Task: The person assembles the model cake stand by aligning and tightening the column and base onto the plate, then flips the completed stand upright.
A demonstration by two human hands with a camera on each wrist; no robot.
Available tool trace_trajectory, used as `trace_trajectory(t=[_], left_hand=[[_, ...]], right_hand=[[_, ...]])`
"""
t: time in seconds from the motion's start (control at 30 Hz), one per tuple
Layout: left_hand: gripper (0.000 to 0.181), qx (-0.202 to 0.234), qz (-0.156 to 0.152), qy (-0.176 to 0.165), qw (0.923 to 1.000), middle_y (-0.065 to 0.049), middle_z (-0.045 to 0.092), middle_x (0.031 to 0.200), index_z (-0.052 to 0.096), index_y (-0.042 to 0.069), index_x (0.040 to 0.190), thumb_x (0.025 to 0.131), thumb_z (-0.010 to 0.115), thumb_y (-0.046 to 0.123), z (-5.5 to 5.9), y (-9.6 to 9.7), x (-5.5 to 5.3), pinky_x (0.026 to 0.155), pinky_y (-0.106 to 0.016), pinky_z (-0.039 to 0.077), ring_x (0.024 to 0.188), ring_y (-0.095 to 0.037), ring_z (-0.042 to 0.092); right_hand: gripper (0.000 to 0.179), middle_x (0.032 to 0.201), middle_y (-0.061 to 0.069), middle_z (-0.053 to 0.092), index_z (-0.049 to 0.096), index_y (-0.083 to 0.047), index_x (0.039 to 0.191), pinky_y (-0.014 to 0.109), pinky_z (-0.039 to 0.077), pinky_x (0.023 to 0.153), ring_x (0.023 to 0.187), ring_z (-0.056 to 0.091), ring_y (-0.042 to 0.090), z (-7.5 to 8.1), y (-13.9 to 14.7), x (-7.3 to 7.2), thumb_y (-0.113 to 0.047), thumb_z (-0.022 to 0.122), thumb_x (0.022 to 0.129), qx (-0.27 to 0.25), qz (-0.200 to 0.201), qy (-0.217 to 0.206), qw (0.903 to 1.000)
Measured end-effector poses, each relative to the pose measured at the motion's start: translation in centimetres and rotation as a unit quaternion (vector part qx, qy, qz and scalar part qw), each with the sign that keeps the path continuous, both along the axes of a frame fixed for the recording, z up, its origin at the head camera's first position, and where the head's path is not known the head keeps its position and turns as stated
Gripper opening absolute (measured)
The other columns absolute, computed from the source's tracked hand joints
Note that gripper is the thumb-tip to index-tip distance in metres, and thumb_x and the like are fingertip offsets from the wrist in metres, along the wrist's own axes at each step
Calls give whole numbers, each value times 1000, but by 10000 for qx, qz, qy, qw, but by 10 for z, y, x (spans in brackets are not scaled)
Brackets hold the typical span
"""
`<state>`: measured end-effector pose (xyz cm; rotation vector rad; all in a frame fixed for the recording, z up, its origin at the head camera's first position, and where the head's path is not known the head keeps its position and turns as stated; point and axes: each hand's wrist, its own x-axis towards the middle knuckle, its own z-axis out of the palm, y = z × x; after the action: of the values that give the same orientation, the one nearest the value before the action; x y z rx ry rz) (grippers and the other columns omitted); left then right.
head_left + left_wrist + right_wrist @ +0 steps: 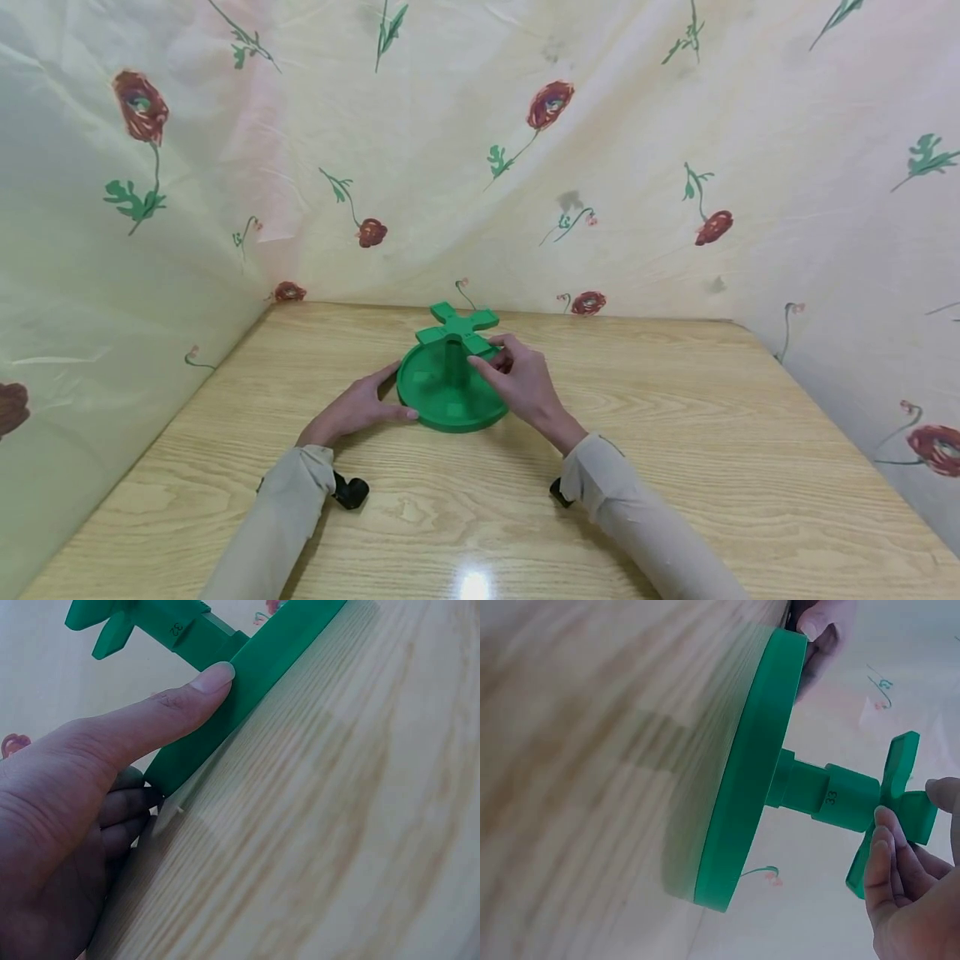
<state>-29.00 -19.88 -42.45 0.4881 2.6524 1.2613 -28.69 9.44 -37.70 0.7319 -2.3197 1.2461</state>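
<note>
A round green base [430, 406] with a raised rim lies on the table. From its middle rises a green post [808, 787], with a number printed on its side. A green four-armed cross piece [457, 327] tops the post. At the base's left side my left hand [358, 410] holds the rim, thumb [206, 684] against the near side and fingers round the far side. My right hand [525, 383] pinches one arm of the cross piece between thumb and fingers, above the right part of the base. Small raised squares show on the base's floor.
The pale wood table [675, 433] reaches back to a flowered cloth [420, 150], which hangs behind it and along both sides. Black wrist cameras [349, 491] sit by the sleeves. A light glare shows at the table's front.
</note>
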Motion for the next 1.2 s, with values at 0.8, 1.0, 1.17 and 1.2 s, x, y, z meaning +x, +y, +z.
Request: trace_trajectory(t=[0.8,1.0,1.17,1.2], left_hand=[[107,51,-24,-43,10000,-18,26,167,22,8,166,87,83,48,0,0,-1,120,-61,21,154,-39,20],[107,49,-29,-56,10000,-17,26,167,22,8,166,87,82,48,0,1,-1,121,-60,21,154,-38,20],[106,93,-22,-66,9999,-17,26,167,23,9,166,86,83,47,1,1,0,121,-60,21,154,-37,20],[106,97,-18,-66,9999,-16,26,167,23,9,166,86,83,47,1,1,0,121,-60,21,154,-37,20]], right_hand=[[29,76,11,69,59,10,129,26,48,58,64,64,27,1,11,-20,-7,59,105,-646,32,-1,9979],[47,84,21,70,45,5,150,33,47,70,80,64,42,-1,16,-32,-19,52,111,-505,115,-840,9951],[50,85,21,70,42,3,154,39,55,81,87,65,45,-4,16,-40,-23,49,112,-485,391,-1203,9908],[49,84,20,70,42,3,154,41,56,83,88,66,46,-4,16,-41,-22,49,112,-511,443,-1237,9900]])
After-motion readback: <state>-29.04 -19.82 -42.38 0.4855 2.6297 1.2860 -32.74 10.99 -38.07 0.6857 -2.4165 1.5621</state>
